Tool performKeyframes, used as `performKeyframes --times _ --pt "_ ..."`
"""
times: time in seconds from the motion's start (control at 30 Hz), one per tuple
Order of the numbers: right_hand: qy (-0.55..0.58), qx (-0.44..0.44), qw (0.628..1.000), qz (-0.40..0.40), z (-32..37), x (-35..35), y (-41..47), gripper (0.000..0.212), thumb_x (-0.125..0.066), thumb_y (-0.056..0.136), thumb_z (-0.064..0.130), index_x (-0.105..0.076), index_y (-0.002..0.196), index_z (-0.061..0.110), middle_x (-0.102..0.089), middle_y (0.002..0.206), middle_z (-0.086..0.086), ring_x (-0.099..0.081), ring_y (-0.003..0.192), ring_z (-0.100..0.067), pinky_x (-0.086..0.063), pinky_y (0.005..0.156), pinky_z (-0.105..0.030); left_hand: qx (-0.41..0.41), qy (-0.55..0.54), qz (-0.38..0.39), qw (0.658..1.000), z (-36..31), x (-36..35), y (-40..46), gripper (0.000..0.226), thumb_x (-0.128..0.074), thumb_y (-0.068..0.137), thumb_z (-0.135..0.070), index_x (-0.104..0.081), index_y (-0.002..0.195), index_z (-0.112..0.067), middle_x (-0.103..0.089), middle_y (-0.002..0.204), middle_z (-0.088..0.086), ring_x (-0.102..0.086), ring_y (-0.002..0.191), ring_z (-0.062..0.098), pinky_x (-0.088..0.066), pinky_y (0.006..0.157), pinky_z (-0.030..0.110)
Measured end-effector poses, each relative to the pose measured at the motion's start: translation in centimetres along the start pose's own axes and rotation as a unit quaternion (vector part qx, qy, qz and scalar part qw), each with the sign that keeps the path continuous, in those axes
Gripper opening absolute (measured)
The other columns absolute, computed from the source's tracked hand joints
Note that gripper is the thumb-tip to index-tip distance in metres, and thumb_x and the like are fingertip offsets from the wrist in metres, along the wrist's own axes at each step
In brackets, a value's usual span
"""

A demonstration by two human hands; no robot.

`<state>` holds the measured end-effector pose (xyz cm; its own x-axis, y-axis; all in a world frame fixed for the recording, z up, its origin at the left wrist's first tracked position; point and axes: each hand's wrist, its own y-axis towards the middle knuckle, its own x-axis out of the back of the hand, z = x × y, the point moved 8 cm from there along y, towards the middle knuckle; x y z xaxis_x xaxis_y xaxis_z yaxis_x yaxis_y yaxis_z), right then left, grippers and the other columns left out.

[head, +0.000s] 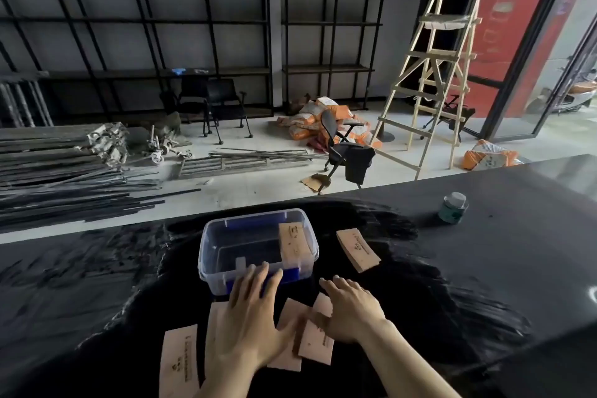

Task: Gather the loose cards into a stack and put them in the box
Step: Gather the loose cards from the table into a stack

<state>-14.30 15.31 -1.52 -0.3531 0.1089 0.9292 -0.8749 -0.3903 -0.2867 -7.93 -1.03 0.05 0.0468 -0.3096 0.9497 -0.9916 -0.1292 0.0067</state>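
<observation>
Both hands flat over loose cards on the dark bench, near side of the box.

Left hand (248,317): fingers (258,278) spread apart, palm down on a card, tips just at the near wall of the clear plastic box (206,255). Right hand (352,310): fingers apart, resting on overlapping cards (318,341). One card (179,362) lies near left; another card (357,249) lies right of the box. One card (294,244) leans inside the box, right end. Small jar (454,207) stands far right.
</observation>
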Motion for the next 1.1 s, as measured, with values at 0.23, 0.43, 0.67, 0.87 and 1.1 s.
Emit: performKeyframes --times 0.23,0.43,0.67,0.87,1.1 --pt "-0.018 0.007 1.0 0.003 -0.5 -1.8 -0.2 0.086 -0.06 0.093 0.059 -0.021 0.164 0.029 -0.032 0.168 -0.003 -0.032 0.153 -0.028 -0.033 0.122 -0.043 -0.008 -0.025 0.084 0.996 -0.3 -5.4 -0.9 0.094 -0.043 0.088 -0.073 -0.003 0.165 -0.036 -0.004 0.176 -0.003 -0.003 0.163 0.021 -0.002 0.13 0.041" --pt "-0.014 0.022 1.0 -0.003 -0.6 -2.4 -0.5 0.083 -0.066 0.091 0.053 -0.027 0.161 0.031 -0.04 0.16 0.0 -0.037 0.146 -0.028 -0.039 0.116 -0.042 -0.007 -0.02 0.087 0.996 -0.3 -7.1 -1.8 0.098 -0.033 0.08 -0.078 -0.011 0.164 -0.034 -0.008 0.176 -0.003 -0.004 0.163 0.022 -0.005 0.13 0.045" --pt "-0.011 0.015 1.0 0.005 -0.9 -2.4 0.2 0.094 -0.081 0.083 0.048 -0.028 0.16 0.034 -0.043 0.147 -0.007 -0.044 0.133 -0.03 -0.044 0.108 -0.039 -0.013 -0.038 0.084 0.996 -0.2 -6.8 -1.9 0.092 -0.055 0.091 -0.064 -0.012 0.165 -0.03 -0.013 0.175 -0.005 -0.005 0.162 0.017 -0.004 0.131 0.04" --pt "0.036 -0.015 0.999 -0.003 -2.5 -2.2 0.6 0.094 -0.089 0.074 0.049 -0.04 0.154 0.036 -0.047 0.133 -0.005 -0.052 0.123 -0.027 -0.05 0.094 -0.037 -0.016 -0.099 0.101 0.99 -0.2 -5.7 -1.8 0.087 -0.065 0.092 -0.051 -0.016 0.163 -0.038 -0.027 0.169 -0.01 -0.015 0.159 0.013 -0.012 0.13 0.039" --pt "0.066 0.0 0.997 -0.049 -3.2 -1.6 0.8 0.074 -0.088 0.078 0.041 -0.052 0.142 0.032 -0.051 0.124 0.002 -0.06 0.11 -0.022 -0.04 0.075 -0.028 -0.012 -0.096 0.093 0.991 0.7 -5.4 -1.5 0.093 -0.067 0.081 -0.056 -0.019 0.16 -0.044 -0.043 0.153 -0.02 -0.033 0.145 0.008 -0.024 0.122 0.035"
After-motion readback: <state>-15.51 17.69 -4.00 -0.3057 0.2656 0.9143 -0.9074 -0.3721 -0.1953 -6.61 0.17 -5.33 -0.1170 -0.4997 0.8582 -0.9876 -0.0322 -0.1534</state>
